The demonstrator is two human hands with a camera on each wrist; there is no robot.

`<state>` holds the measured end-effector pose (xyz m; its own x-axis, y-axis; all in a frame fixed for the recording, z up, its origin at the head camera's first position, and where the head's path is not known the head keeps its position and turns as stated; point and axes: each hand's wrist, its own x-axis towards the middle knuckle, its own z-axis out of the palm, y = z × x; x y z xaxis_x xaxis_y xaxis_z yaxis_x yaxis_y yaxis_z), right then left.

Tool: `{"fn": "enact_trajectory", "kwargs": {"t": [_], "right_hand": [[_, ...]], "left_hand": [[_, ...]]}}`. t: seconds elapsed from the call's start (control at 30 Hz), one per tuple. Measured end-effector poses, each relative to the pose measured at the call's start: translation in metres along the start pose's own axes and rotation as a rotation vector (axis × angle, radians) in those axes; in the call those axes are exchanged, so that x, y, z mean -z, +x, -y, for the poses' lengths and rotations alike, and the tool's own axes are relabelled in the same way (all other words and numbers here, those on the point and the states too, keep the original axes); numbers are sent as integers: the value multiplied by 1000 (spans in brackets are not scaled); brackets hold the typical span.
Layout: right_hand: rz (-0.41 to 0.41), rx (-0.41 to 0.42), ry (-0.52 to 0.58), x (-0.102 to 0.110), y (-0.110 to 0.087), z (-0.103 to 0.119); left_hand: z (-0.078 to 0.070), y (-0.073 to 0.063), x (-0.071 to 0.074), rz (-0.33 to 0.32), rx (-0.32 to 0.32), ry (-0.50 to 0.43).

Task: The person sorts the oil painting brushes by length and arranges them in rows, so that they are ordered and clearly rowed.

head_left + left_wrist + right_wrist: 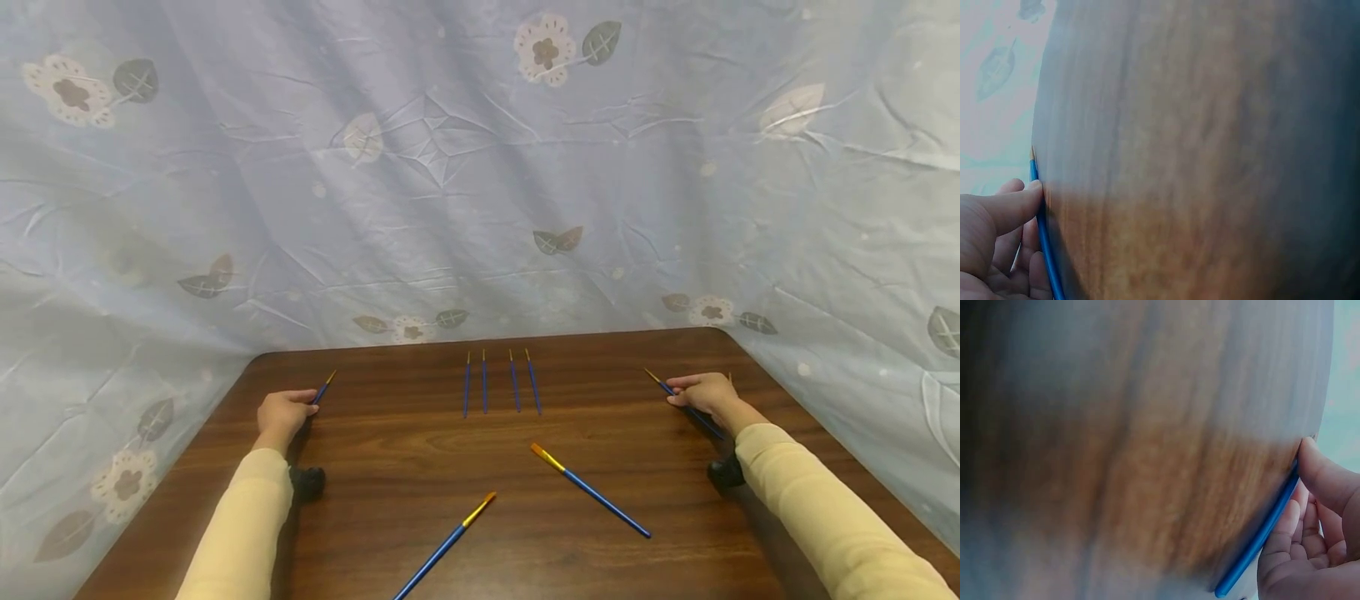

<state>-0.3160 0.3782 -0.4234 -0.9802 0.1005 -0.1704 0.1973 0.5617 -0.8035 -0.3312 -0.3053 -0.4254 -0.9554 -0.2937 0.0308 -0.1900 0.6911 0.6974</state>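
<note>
At the left side of the table, my left hand (287, 412) pinches a thin blue paintbrush (323, 390) between thumb and fingers. In the left wrist view its handle (1050, 262) runs down past the fingers, with the pale tip pointing up. Over on the right, my right hand (703, 394) pinches another thin paintbrush (658, 381), its tip angled to the far left. The right wrist view shows the blue handle (1254, 547) below the thumb, while the bristles are hidden there. A small gold tip (731, 378) shows just behind the right hand.
Several thin blue brushes (514, 387) lie in a row near the table's far edge. Two larger brushes lie closer, one flat-tipped brush (600, 497) right of centre and another brush (442, 550) at the front. A floral cloth (450, 208) hangs around the wooden table (390, 483).
</note>
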Motion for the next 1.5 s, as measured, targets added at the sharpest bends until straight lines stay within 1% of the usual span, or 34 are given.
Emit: {"fn": "enact_trajectory", "kwargs": {"t": [0.17, 0.4, 0.77, 1.03, 1.17, 1.3, 1.4, 1.5], "right_hand": [[-11, 2, 0, -1, -1, 0], [-14, -3, 17, 1, -4, 5], [-23, -12, -23, 0, -3, 6], [-15, -18, -30, 3, 1, 3], [-9, -34, -22, 4, 2, 3], [5, -35, 10, 4, 1, 6], [39, -32, 47, 5, -1, 8], [72, -39, 78, 4, -4, 11]], "left_hand": [[0, -3, -1, -7, 7, 21], [-2, -3, 0, -16, -16, 44], [-1, -4, -2, -35, -8, 57], [-3, -1, -1, -46, -41, 23], [-6, -1, 0, -54, -60, 9], [-8, 0, 1, -43, -76, -4], [-8, 1, 1, -11, -78, -34], [-8, 3, 0, 22, -85, -84]]}}
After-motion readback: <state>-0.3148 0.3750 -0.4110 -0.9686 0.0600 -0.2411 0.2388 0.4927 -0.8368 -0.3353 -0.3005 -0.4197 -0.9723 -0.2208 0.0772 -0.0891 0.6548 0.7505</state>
